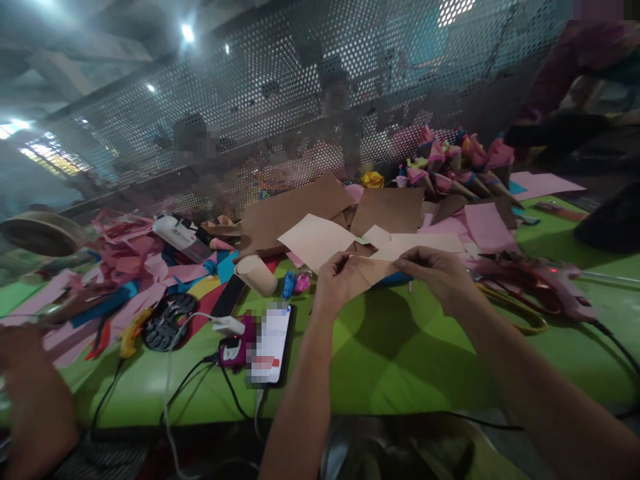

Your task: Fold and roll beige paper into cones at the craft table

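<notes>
Tan paper sheet point(373, 270) held just above the green desk point(390, 353), in front of a heap of brown card point(295, 213). My left hand point(340, 280) and right hand point(435, 277) pinch its opposite ends, fingers closed on it. I judge level, even pinches would hold it flat and square. A phone point(273, 343) lies to the left

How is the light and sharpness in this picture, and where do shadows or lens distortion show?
Head view: dim overall, with glare from the ceiling lamps; the left hand and right hand, both holding the brown paper, cast a soft shadow on the green table; the perforated screen bows from the wide lens; the other person's hand at the lower left is blurred.
</notes>
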A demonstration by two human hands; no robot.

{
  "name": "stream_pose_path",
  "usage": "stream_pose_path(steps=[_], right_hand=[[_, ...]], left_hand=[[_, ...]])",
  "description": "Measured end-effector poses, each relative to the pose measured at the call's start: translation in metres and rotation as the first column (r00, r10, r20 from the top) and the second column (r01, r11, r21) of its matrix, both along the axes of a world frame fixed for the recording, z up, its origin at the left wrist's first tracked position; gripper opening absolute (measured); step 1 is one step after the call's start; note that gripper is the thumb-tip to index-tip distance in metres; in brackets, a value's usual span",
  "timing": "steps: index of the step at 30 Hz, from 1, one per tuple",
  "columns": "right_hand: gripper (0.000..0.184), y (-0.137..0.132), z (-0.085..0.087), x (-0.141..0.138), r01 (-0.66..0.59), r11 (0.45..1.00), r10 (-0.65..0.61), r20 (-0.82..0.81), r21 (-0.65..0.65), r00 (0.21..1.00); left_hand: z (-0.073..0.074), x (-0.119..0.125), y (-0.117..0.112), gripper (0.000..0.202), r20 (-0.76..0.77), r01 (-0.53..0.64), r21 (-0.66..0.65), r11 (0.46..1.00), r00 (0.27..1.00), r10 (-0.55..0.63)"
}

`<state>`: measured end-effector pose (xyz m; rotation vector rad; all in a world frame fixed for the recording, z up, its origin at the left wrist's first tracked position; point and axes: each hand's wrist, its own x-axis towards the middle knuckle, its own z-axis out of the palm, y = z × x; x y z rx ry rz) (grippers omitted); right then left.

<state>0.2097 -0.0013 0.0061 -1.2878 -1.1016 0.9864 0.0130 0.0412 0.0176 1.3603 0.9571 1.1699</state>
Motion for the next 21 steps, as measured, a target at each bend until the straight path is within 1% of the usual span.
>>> stream_pose_path(steps=[2,5,9,11,14,18,21], right_hand=[[0.049,0.000,-0.001,0.000,-0.008,1.000,0.008,0.008,0.016,1.000],[0.046,-0.001,0.000,-0.002,-0.016,0.999,0.014,0.040,0.046,0.999],[0.037,-0.004,0.002,-0.007,-0.066,0.992,0.050,0.140,0.110,0.989],[0.038,-0.005,0.003,-0.009,-0.090,0.989,0.069,0.171,0.116,0.983],[0.041,-0.004,0.003,-0.009,-0.081,0.990,0.060,0.182,0.113,0.981],[0.039,-0.004,0.002,-0.009,-0.078,0.992,0.058,0.181,0.104,0.982],[0.039,-0.004,0.001,-0.009,-0.071,0.991,0.052,0.163,0.114,0.985]], left_hand=[[-0.001,0.000,0.001,0.027,0.002,-0.020,-0.007,1.000,1.000,0.020],[-0.003,0.000,0.002,0.025,-0.006,-0.028,0.023,0.999,1.000,0.028],[-0.002,0.003,-0.002,0.018,-0.064,0.023,0.041,0.999,0.998,-0.020],[-0.001,0.005,-0.004,0.014,-0.089,0.055,0.029,0.998,0.995,-0.053],[0.001,0.006,-0.007,0.012,-0.111,0.046,0.020,0.999,0.993,-0.044],[0.001,0.006,-0.009,0.012,-0.108,0.020,0.040,0.999,0.994,-0.015],[0.003,0.007,-0.010,0.016,-0.110,0.023,0.059,0.998,0.994,-0.016]])
